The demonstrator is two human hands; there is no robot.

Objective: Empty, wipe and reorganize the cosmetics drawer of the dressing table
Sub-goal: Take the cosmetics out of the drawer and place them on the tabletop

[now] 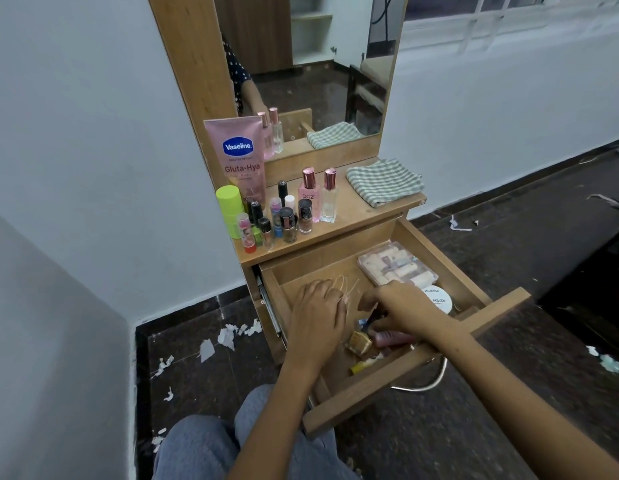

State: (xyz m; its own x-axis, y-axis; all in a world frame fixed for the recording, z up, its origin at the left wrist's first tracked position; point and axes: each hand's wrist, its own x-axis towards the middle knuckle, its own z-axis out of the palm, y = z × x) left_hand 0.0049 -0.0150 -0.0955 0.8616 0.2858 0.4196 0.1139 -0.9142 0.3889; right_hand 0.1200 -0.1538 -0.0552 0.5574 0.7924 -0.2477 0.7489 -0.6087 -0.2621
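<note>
White walls and a dark floor littered with paper scraps surround the wooden bench, where bottles and a folded cloth already stand. Below it the drawer hangs open, holding a clear box, a white jar and small tubes. Left hand lies flat, fingers together, over thin rings. Right hand pinches something small; what, I cannot tell. Best lift 1 item per hand onto the bench, upright, clear of the cloth.

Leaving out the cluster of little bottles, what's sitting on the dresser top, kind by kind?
Pink-capped perfume bottles: 2
Vaseline tube: 1
Lime-green stick: 1
Checked cloth: 1
Total: 5
</note>
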